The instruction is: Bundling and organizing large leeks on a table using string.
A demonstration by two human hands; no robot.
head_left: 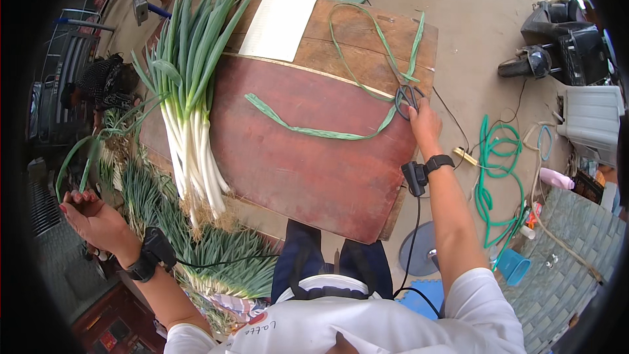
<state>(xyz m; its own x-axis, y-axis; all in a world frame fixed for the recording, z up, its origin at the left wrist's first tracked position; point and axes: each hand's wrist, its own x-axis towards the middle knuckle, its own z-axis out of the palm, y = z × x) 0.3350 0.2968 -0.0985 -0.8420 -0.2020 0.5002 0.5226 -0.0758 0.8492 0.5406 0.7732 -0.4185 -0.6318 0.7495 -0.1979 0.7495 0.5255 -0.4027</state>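
Observation:
A large bunch of long green onions (190, 92) lies on the left of the table, green tops away from me and white stalks and roots toward me. My left hand (92, 219) is raised beyond the table's left side, fingers curled round a green strip (71, 160) that runs up toward the onions. At the table's right edge my right hand (424, 121) grips dark-handled scissors (407, 96). Green ties (314, 132) lie in curves over the table around the scissors. Whether the blades are apart cannot be made out.
The table (295, 177) has a dark red board on it, with a white paper sheet (278, 24) at the far side. More green onions (226, 255) are piled at lower left. To the right are a green hose (488, 183), a grey bin (593, 115) and a person (108, 85) crouches left.

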